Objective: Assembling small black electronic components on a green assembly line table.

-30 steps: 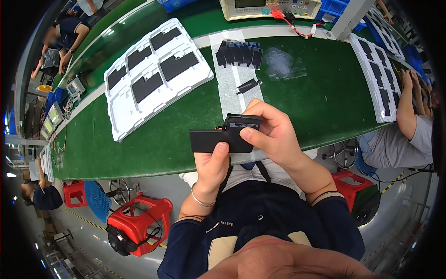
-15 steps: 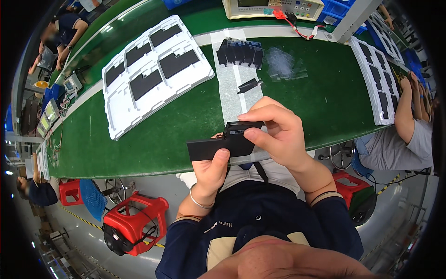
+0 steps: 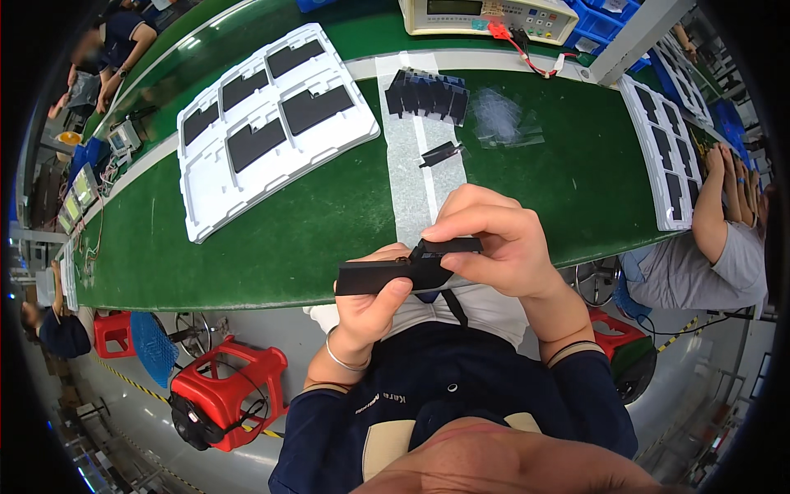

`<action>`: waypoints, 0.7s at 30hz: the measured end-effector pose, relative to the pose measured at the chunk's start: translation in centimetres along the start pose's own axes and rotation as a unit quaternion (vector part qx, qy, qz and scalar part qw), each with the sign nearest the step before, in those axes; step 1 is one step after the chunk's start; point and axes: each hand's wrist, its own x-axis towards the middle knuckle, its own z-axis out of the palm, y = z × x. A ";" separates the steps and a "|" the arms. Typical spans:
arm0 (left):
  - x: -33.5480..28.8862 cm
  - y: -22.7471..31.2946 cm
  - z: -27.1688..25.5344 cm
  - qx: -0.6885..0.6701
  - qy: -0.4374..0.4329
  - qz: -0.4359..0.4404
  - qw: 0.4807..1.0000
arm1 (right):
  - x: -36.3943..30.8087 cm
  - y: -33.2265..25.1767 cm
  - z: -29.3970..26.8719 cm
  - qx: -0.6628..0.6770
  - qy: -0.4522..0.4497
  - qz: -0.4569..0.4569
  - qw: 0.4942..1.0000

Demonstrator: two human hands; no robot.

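A flat black battery pack (image 3: 370, 278) with a stepped outline is held between both hands above the near edge of the bench. My left hand (image 3: 369, 317) grips its wider left part, thumb on the face towards me. At the narrower right part, my right hand (image 3: 514, 251) pinches the upper edge between thumb and fingers. The pack is tipped, so its face looks foreshortened. Beyond the hands, a small black strip (image 3: 442, 154) lies on a white paper runner (image 3: 407, 193). Farther back on the runner stands a row of black strips with clear film (image 3: 428, 97).
A white tray (image 3: 206, 202) with several black packs lies at left. Clear film pieces (image 3: 498, 115) are piled right of the runner. A tester (image 3: 539, 23) with red and black leads stands at the back. Another tray (image 3: 676, 216) and a co-worker (image 3: 724, 263) are at right.
Both hands have lowered slightly towards me, and the pack has tipped so that less of its face shows. My right hand still pinches its right part.
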 end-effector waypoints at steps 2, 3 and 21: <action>0.1 0.2 0.1 0.015 -0.008 0.004 1.000 | -0.1 0.1 -0.1 -0.010 -0.009 -0.020 1.000; 0.2 0.3 0.1 0.023 -0.014 0.013 1.000 | -0.1 0.1 -0.2 -0.012 -0.014 -0.027 0.999; 0.2 0.3 1.9 -0.056 0.071 -0.006 0.996 | -0.6 0.9 -0.1 -0.017 0.062 -0.020 0.998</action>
